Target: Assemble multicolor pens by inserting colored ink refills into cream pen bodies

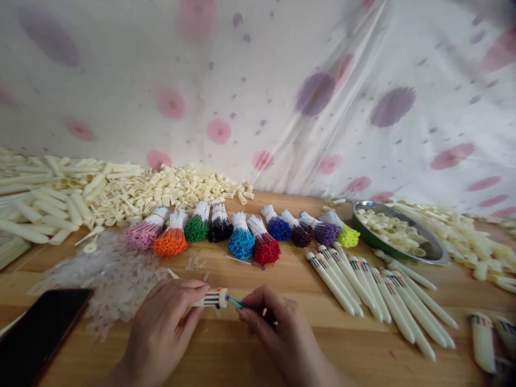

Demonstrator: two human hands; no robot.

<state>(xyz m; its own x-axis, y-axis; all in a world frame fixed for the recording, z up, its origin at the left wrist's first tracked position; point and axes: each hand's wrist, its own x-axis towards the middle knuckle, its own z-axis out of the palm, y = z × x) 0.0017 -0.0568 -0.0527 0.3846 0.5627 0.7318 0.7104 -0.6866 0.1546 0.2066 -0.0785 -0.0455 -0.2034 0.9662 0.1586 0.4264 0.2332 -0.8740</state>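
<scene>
My left hand (pixel 167 317) is closed round a cream slotted pen top (pixel 213 298), held level above the table with its open end to the right. Dark strips and a touch of orange show in its slots. In my right hand (pixel 278 322) is a pair of slim, bluish tweezers (pixel 237 303), mostly hidden by the fingers. Their tip meets the pen top's open end, where a small purple piece shows. Just beyond my hands stand bundles of white-stemmed refills with coloured ends, among them light blue (pixel 242 244), red (pixel 266 247) and orange (pixel 171 242).
Clear plastic bits (pixel 121 279) and a dark phone (pixel 44 328) lie left. Heaped cream pen parts (pixel 177 185) line the back. Assembled multicolour pens (pixel 403 317) lie right, before a metal-rimmed green bowl (pixel 437 255) of slotted parts. A patterned sheet (pixel 242 97) hangs behind.
</scene>
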